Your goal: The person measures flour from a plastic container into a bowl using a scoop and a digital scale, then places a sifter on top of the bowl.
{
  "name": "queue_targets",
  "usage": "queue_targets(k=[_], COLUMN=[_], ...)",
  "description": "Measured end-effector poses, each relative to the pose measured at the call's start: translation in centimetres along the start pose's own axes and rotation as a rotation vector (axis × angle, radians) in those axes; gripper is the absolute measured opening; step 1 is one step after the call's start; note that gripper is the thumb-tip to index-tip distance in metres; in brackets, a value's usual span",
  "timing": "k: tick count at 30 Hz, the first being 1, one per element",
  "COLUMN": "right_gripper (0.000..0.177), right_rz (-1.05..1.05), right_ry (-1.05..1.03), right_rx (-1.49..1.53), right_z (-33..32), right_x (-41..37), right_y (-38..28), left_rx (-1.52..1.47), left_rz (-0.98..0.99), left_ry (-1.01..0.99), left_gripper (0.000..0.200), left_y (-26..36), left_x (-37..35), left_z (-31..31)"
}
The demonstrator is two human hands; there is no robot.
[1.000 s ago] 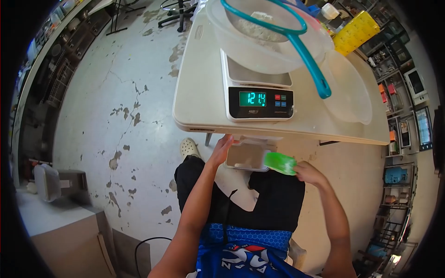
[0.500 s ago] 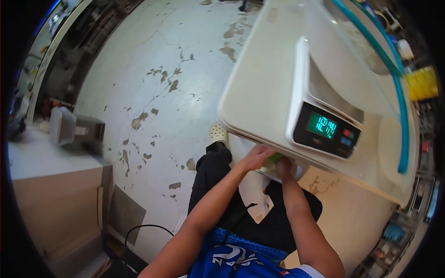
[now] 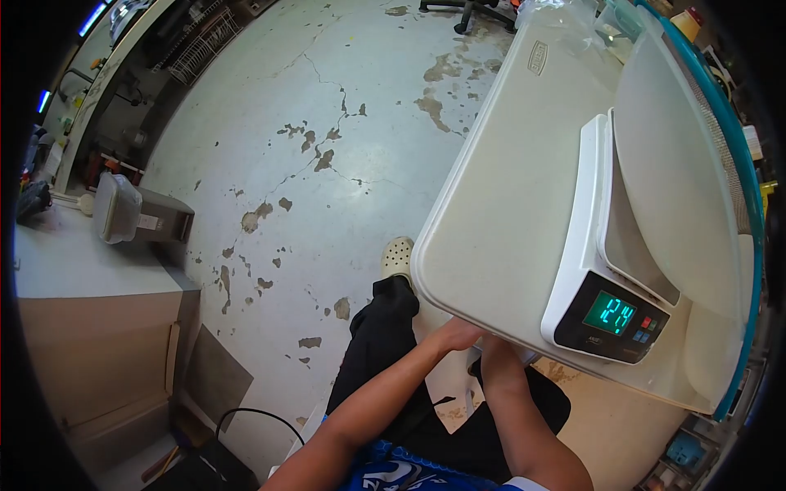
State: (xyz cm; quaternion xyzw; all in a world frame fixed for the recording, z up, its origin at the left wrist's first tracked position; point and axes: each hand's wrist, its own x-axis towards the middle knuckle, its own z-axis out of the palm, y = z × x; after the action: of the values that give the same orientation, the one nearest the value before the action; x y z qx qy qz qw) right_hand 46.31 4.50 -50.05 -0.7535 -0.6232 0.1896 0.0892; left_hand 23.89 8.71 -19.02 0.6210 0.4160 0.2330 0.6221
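Note:
Both hands are at or under the near edge of a pale plastic table (image 3: 483, 245). Part of my left hand (image 3: 460, 334) shows just below the table edge, with its fingers hidden beneath it. Beside it, my right hand (image 3: 497, 342) is mostly covered by the tabletop, and its fingers cannot be seen. A bit of something pale shows under the edge close to the right wrist, too hidden to name. On the table above the hands stands a white digital scale (image 3: 571, 303) with a lit green display, bearing a large translucent bowl-like container (image 3: 675, 172).
A teal-rimmed mesh item (image 3: 749, 204) lies along the table's right side. Clear plastic bags (image 3: 565, 12) lie at the far end. A grey bin (image 3: 155, 214) stands at left by a white-topped cabinet (image 3: 82, 262). A black cable (image 3: 254, 410) curves at lower left. Wheeled chair legs (image 3: 467, 10) stand far off.
The view has shifted, so the table and scale sit lower and further right. Both hands have gone further under the table edge, and the green item near them is hidden. The display reading differs.

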Motion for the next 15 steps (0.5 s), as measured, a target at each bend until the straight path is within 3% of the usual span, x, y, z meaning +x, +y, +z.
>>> queue_targets(k=[5, 15], right_gripper=[0.036, 0.037], right_rz=[0.067, 0.234], right_ry=[-0.096, -0.28], right_rx=[0.071, 0.199], right_z=[0.1, -3.9], right_x=[-2.3, 2.3], right_y=[0.5, -0.8], left_rx=[-0.029, -0.112], left_rz=[-0.002, 0.065], left_ry=[0.021, 0.009], left_gripper=[0.039, 0.038], left_y=[-0.5, -0.8], left_x=[0.1, 0.6], left_z=[0.1, 0.1])
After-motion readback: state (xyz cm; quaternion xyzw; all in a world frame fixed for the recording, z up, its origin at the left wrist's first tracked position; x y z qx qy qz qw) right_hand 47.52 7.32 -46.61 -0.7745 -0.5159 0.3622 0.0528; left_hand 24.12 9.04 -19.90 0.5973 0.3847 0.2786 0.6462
